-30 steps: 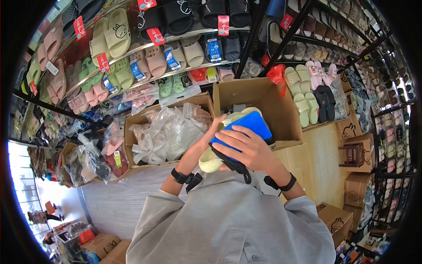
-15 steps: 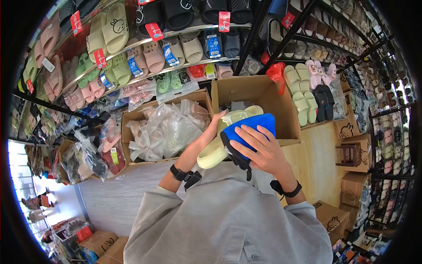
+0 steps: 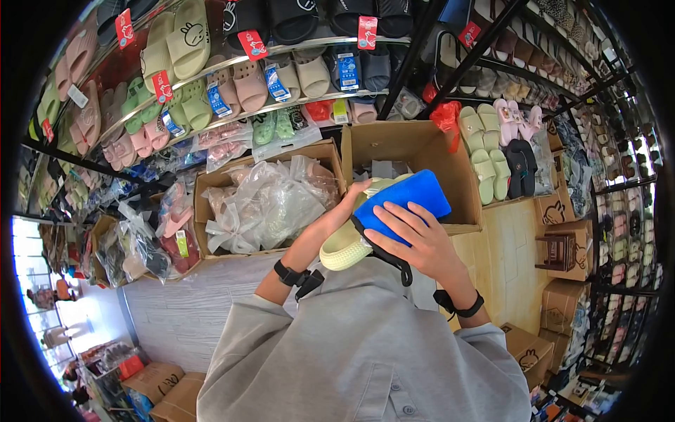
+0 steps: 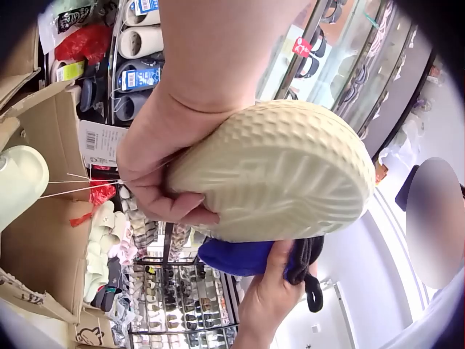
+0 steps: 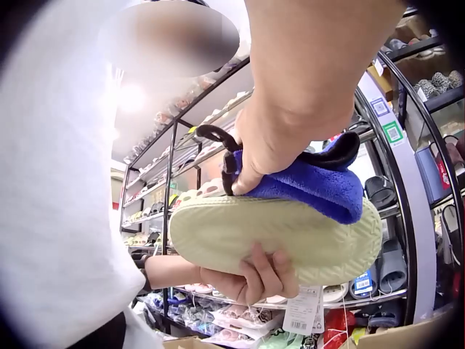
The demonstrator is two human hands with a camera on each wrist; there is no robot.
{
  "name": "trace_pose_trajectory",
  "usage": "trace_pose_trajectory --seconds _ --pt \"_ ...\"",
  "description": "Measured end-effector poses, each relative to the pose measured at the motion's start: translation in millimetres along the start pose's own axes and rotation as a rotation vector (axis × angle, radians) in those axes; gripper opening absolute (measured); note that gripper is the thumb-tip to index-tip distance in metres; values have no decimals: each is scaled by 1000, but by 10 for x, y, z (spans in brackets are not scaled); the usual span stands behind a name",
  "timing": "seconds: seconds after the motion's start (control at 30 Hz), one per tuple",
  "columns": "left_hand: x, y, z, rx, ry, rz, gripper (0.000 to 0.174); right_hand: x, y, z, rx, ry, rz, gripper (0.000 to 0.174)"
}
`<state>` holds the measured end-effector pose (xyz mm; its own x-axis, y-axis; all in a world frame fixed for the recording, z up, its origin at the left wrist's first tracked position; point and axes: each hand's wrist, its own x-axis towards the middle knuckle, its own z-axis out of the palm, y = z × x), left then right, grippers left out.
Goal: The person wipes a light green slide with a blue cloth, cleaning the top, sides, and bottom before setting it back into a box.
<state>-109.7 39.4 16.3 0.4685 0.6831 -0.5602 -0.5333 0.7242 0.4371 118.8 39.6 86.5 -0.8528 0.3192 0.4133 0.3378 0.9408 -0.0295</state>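
My left hand [image 3: 356, 193] grips a pale yellow-green slipper [image 3: 344, 250] by its side, held in front of my chest. The left wrist view shows its ridged sole [image 4: 283, 174], with fingers curled onto the sole's edge. My right hand [image 3: 416, 238] grips a blue plush cloth [image 3: 404, 197] with black trim and a black loop, pressed along the slipper's upper side. In the right wrist view the cloth [image 5: 312, 189] overlaps the slipper's edge. A white paper tag [image 4: 100, 144] hangs by strings near the left hand. A second pale green slipper [image 4: 22, 182] shows beside these strings.
An open cardboard box [image 3: 460, 190] stands just beyond my hands; another box [image 3: 204, 211] to its left holds bagged slippers. Shelves of slippers [image 3: 253, 95] rise behind. Pale green slippers [image 3: 485, 169] sit on the right. Closed cartons [image 3: 527, 352] stand at the lower right.
The right hand has moved the blue cloth up and to the right along the slipper, baring more of the slipper's near end. My left hand keeps its hold.
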Motion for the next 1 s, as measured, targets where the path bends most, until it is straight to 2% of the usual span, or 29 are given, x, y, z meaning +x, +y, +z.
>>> trace_pose_trajectory --seconds 0.2,0.3,0.5,0.6,0.7,0.8,0.9,1.0 --pt "-87 80 42 84 31 -17 69 66 3 -22 87 -90 58 55" --pt "56 -5 -106 -8 -56 -16 74 82 -2 -36 100 -43 75 66" --pt "176 -36 -230 -46 -62 -48 87 9 -24 -31 35 19 85 70" --pt "202 -28 -220 -74 -73 -42 88 22 -36 -98 5 14 139 65" --pt "224 -40 -220 -95 -68 -26 85 -107 -81 -14 -29 190 79 55" --pt "327 -59 -365 -71 -46 12 82 -420 -221 230 38 497 -29 41" --pt "352 -79 -493 -84 4 38 80 -840 -246 568 243 365 109 32" --pt "273 -9 -409 -20 36 117 81 -1234 -247 1162 410 292 505 26"
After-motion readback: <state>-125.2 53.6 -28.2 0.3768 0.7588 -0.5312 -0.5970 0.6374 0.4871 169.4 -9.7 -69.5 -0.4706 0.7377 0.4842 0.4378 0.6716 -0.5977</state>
